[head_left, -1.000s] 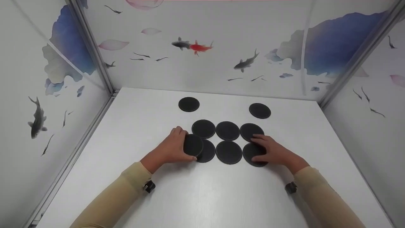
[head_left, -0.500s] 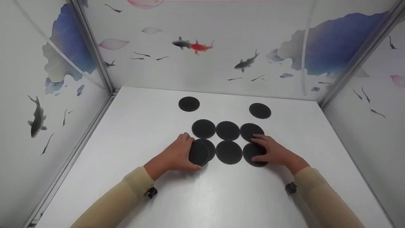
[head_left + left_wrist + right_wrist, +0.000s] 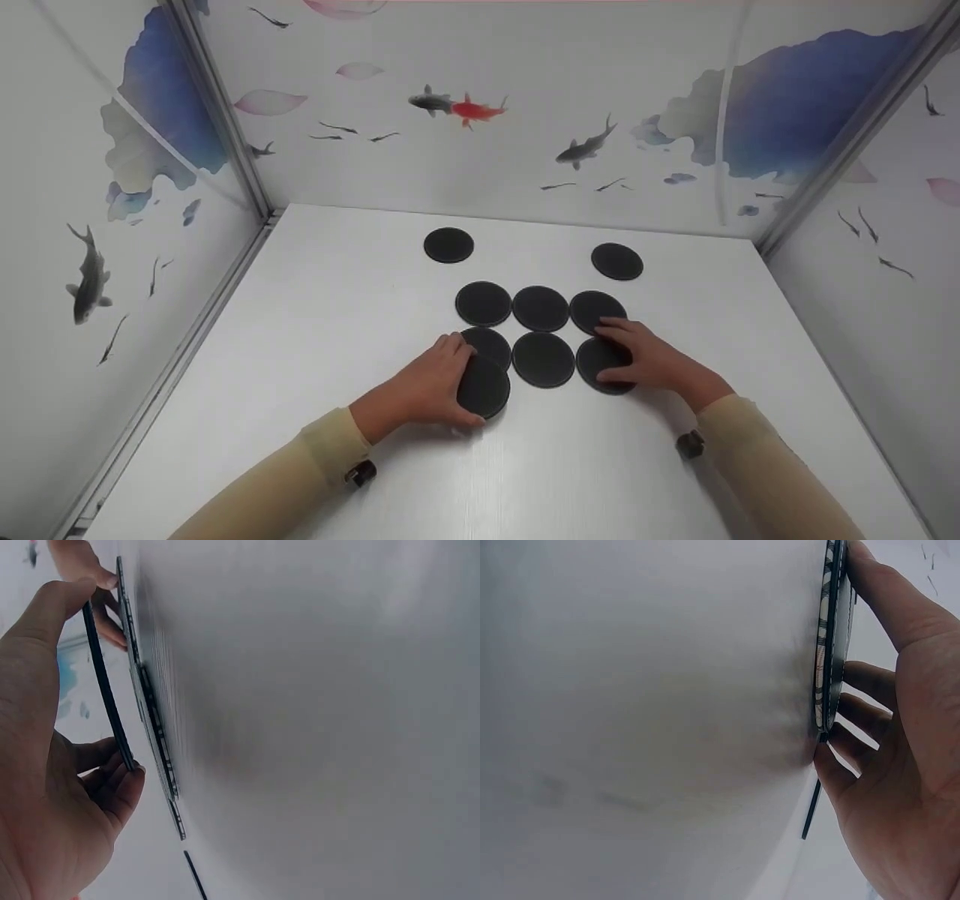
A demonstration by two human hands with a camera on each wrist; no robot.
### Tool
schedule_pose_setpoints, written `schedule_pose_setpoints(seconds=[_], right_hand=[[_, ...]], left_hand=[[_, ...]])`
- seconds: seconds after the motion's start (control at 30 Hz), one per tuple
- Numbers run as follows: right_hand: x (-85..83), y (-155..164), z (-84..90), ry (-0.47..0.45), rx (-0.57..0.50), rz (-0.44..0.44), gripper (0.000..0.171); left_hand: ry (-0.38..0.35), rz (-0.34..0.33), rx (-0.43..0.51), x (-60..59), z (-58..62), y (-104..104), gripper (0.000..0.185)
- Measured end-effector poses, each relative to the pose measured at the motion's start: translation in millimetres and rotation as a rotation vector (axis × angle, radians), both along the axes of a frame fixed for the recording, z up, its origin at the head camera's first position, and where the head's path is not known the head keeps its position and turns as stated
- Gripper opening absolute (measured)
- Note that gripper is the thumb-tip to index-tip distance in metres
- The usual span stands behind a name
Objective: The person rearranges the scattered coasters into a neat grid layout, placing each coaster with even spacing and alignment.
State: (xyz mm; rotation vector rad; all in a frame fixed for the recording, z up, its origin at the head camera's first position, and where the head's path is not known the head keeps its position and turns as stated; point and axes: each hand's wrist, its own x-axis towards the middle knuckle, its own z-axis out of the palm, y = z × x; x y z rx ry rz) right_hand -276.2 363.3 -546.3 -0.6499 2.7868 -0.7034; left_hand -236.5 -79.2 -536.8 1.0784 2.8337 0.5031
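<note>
Left hand [image 3: 427, 386] grips a tilted disc [image 3: 484, 388] clear of the table [image 3: 315, 300]; right hand [image 3: 649, 358], fingers relaxed, pins the grid's corner disc [image 3: 596, 358].

The left hand [image 3: 429, 384] holds a flat, round black disc [image 3: 484, 387] by its edge, tilted a little above the white table, its far edge over the near-left disc [image 3: 490, 343] of the group. The right hand [image 3: 643, 360] rests with its fingers spread on the near-right disc [image 3: 598, 364], which lies flat. Its fingertips reach the far-right disc [image 3: 592, 308] behind it. All discs are thin, matte and of the same size.
</note>
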Motion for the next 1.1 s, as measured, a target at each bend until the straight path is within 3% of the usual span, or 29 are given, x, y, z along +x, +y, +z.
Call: schedule_pose_setpoints(seconds=[0.7,1.1], right_hand=[[0.8,-1,-1.0,-0.017,-0.002,-0.007,0.093],[0.6,-1,0.5,-0.001,0.005,-0.009,0.092]], left_hand=[[0.031,-0.083,-0.137,21.3,-1.1,6,0.115],[0.038,-0.116,-0.145,29.9,1.0,7,0.11]])
